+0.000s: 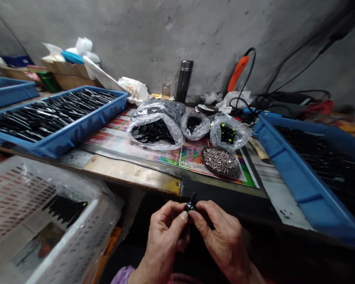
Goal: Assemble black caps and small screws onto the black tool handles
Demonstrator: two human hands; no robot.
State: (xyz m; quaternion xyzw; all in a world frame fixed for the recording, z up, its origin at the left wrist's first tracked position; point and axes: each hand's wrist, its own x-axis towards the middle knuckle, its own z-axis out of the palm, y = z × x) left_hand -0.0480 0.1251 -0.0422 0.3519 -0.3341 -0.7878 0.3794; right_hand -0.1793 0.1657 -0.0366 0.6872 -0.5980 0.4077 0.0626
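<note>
Just in front of the bench edge, my left hand [167, 232] and my right hand [220, 234] meet over a small black part [190, 206]. Thumb and fingers of each hand pinch it from either side, and a thin dark stem sticks up from it. Its exact kind is too small to tell. Beyond the hands on the bench, a round dish [220, 161] holds many small metal pins or screws. Behind it stand open plastic bags: a large one of black discs [154, 132], a smaller one of black pieces [194, 125], and one of black-and-yellow pieces [228, 133].
A blue tray [68, 140] of long black pieces sits left; another blue tray [296, 173] of dark pieces stands right. At lower left is a white plastic-lined basket [73, 240] containing black pieces. A dark flask [184, 81] and an orange-handled corded tool [238, 73] stand by the wall.
</note>
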